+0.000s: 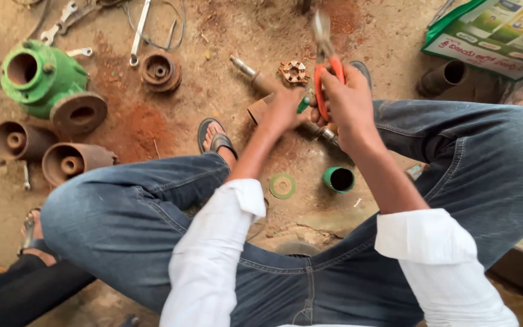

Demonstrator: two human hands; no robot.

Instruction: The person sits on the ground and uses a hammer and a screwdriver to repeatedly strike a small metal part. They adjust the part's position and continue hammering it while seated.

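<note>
Orange-handled pliers [324, 57] in right hand [347, 100]

We count two hands at work, a left hand [282, 112] and a right hand [349, 100], and one pair of orange-handled pliers [324, 66]. We see one green metal housing [34, 75]. Around it we count four rusty round castings: one [80, 113] against the housing, one [160, 71] farther right, and two [20, 140] [74, 162] lower left. We make out one steel shaft [249, 72], one small toothed rusty part [293, 72], one green cap [339, 179], one flat green washer [282, 185], one long spanner [139, 31], one dark pipe piece [446, 77] and one printed green bag [494, 33].
</note>
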